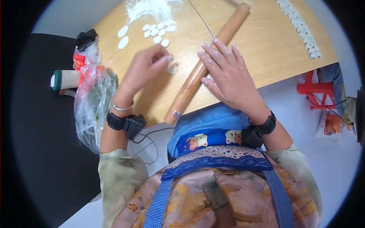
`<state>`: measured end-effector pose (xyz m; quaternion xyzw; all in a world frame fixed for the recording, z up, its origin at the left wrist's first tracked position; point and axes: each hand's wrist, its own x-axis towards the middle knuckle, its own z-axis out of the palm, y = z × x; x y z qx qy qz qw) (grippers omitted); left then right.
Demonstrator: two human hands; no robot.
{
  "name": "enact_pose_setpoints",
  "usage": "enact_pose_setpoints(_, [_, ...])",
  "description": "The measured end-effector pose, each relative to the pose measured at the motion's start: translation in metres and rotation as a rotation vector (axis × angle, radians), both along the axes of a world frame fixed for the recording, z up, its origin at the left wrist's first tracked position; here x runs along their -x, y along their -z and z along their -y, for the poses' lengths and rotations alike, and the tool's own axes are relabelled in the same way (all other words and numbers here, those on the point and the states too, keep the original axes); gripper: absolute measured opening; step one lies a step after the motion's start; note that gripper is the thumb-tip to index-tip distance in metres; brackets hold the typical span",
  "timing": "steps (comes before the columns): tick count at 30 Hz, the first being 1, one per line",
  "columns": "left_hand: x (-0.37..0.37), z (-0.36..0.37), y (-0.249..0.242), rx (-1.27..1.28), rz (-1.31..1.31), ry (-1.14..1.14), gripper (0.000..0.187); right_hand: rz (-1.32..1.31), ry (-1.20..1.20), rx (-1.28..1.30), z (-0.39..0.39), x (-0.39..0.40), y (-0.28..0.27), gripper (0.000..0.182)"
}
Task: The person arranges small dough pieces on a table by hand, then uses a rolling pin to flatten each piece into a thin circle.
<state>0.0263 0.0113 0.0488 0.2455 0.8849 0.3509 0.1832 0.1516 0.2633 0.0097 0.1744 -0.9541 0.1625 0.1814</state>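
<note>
A long wooden rolling pin (189, 85) lies slantwise across the table. My right hand (230, 76) rests flat on its middle with fingers stretched out and floury; a bit of white dough (209, 78) shows beside its thumb. To the left, my left hand (148, 70) is raised slightly with its fingers curled in, somewhat blurred. Whatever those fingers hold, if anything, is hidden. Just below its thumb is a small dough round (172, 69). Farther back sit several small dough pieces (157, 31) in a cluster, with two flattened dough ovals (122, 37) to their left.
Loose flour (148, 10) covers the back of the wooden table (266, 53). A row of folded dumplings (300, 28) runs along the right side. Plastic bags (93, 102) and a green-ended roll (64, 80) are at the left edge. A red stool (317, 89) stands right.
</note>
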Motion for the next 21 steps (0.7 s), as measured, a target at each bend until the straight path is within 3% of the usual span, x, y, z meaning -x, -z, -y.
enact_pose_setpoints(1, [0.002, -0.002, -0.001, -0.007, 0.01, 0.0, 0.015, 0.01, 0.0, -0.007, 0.0, -0.001, 0.001, 0.054])
enact_pose_setpoints(4, [0.007, -0.011, -0.002, -0.141, -0.429, 0.085, 0.013, -0.004, 0.009, -0.024, 0.001, 0.001, 0.0, 0.054])
enact_pose_setpoints(5, [0.007, -0.017, 0.002, -0.144, -0.428, 0.082, 0.013, 0.007, 0.011, -0.033, 0.001, 0.001, -0.001, 0.054])
enact_pose_setpoints(8, [0.007, -0.032, 0.014, 0.044, -0.749, 0.286, 0.013, 0.018, 0.01, -0.045, 0.001, 0.001, 0.0, 0.055])
enact_pose_setpoints(15, [0.015, -0.038, 0.029, 0.162, -0.837, 0.286, 0.011, 0.031, 0.004, -0.04, 0.001, 0.001, -0.002, 0.056])
enact_pose_setpoints(21, [0.014, -0.044, 0.027, 0.054, -0.762, 0.268, 0.013, 0.027, 0.001, -0.025, 0.0, 0.0, -0.002, 0.056])
